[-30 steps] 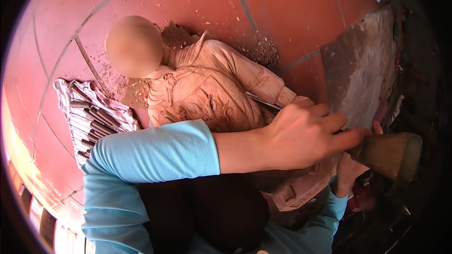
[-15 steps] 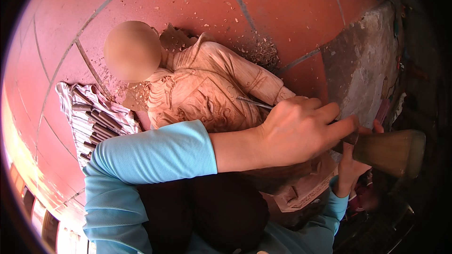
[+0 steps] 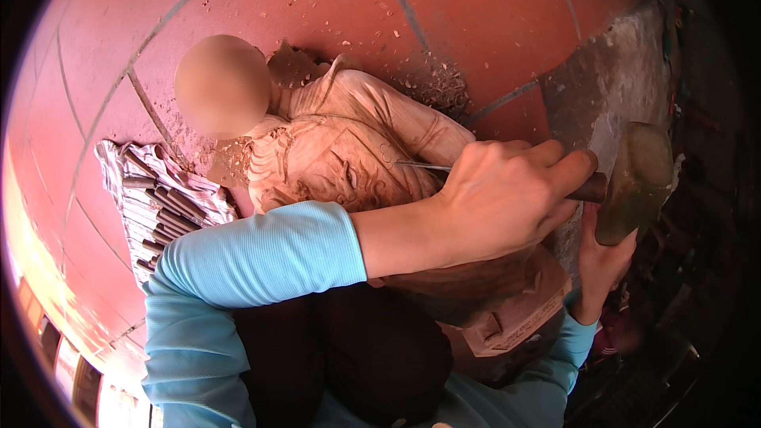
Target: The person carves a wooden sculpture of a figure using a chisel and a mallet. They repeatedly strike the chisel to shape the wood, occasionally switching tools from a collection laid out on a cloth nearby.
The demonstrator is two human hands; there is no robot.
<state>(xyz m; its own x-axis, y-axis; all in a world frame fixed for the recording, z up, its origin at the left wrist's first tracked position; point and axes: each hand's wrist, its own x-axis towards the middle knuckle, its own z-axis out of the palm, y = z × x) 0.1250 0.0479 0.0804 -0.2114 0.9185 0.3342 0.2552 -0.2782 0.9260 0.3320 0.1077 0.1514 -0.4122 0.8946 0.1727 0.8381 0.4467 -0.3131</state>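
A wooden figure [image 3: 317, 154] carved in flowing robes lies on its back, its head toward the far left; the head is blurred out. Across its lower part reaches my left hand [image 3: 507, 202], closed round a carving chisel [image 3: 426, 166]. The chisel's thin blade points left, its tip on the carved chest, and its dark handle end [image 3: 591, 188] sticks out to the right of my fist. My right hand [image 3: 606, 261] grips a pale wooden mallet [image 3: 638, 170], whose head is up beside that handle end. Whether they touch, I cannot tell.
At the left, a striped cloth [image 3: 119, 182] carries several dark-handled chisels [image 3: 170, 218]. Wood shavings [image 3: 444, 87] are heaped beyond the figure and scattered over the red tiled floor [image 3: 491, 8]. A grey stone slab [image 3: 587, 87] lies at the right. The figure's base [image 3: 515, 321] is near my knees.
The mallet has swung away from me and slightly left, up to the chisel's handle end, with my right hand following. My left hand and the chisel have barely shifted.
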